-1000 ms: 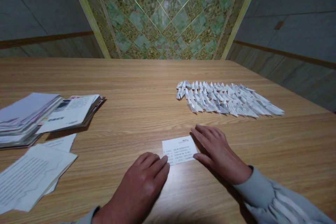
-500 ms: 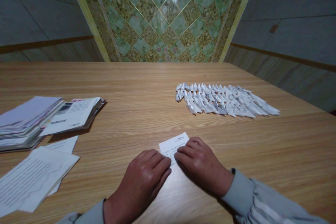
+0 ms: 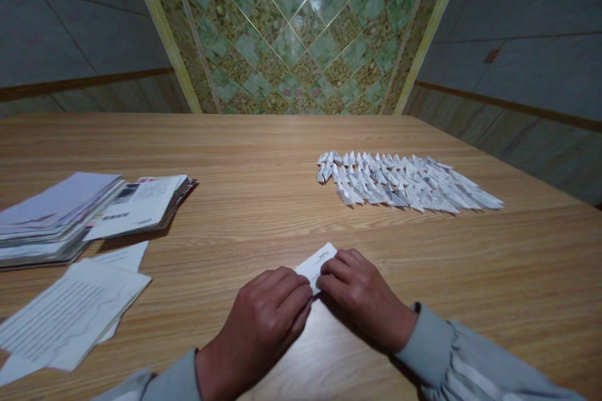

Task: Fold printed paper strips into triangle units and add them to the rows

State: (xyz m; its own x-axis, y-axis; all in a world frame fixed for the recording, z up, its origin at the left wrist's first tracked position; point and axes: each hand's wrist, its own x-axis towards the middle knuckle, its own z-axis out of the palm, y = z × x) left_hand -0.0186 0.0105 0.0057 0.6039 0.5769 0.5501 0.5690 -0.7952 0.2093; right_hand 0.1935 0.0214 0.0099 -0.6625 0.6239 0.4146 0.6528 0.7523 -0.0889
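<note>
A small printed sheet of white paper (image 3: 316,265) lies between my hands near the front of the table, its upper part showing as a narrow slanted strip. My left hand (image 3: 270,310) grips its left end, fingers curled and pressed together. On the right end, my right hand (image 3: 360,291) holds the paper with bent fingers. Both thumbs and the paper's near edge are hidden beneath the hands. Beyond and to the right stand rows of small folded paper pieces (image 3: 399,182) with pointed tips.
At the left lies a thick stack of papers (image 3: 56,213), with a printed booklet (image 3: 145,207) overlapping its right side. Loose lined sheets (image 3: 70,307) are spread in front of it. The wooden table (image 3: 235,200) reaches back to a green tiled wall (image 3: 291,31).
The visible part of the paper has become narrower between my hands. My left hand has shifted slightly right, and the whole view has moved a little.
</note>
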